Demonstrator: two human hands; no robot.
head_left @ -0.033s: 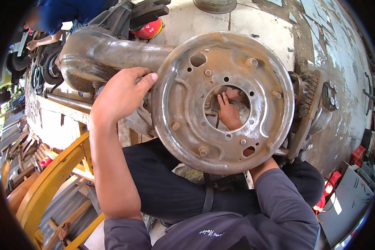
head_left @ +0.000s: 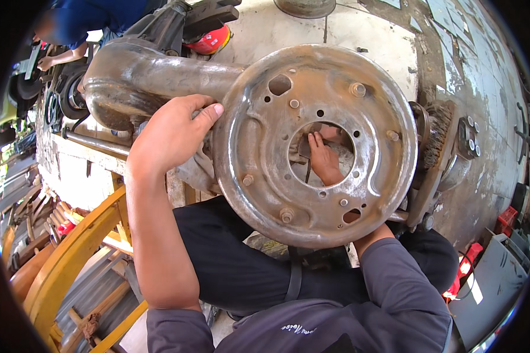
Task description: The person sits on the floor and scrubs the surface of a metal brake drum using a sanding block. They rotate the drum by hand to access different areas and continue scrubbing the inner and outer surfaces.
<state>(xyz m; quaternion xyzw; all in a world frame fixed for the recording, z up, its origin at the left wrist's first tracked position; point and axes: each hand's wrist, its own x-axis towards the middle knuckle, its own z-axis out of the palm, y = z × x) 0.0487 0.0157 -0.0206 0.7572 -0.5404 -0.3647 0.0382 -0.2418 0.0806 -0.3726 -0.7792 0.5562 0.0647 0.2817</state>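
A round, rusty brown brake backing plate (head_left: 256,206) stands tilted in front of me, with bolts, small holes and a large centre hole. My left hand (head_left: 174,132) is closed on its left rim; the thumb lies at the edge and the other fingers are partly hidden behind. Behind the plate, my right hand (head_left: 325,162) shows through the centre hole. Its visible fingers are stretched upward near a dark part, with nothing plainly held; the rest is covered. To the plate's left, a big metal axle housing (head_left: 153,73) reaches behind it.
Right of the plate stands a wire brush (head_left: 437,138) beside a bolted metal part (head_left: 468,135). A yellow metal frame (head_left: 70,253) curves at lower left near wooden pieces. Farther off are a red helmet-like object (head_left: 209,42), a round metal part (head_left: 304,7) and a person in blue (head_left: 103,20).
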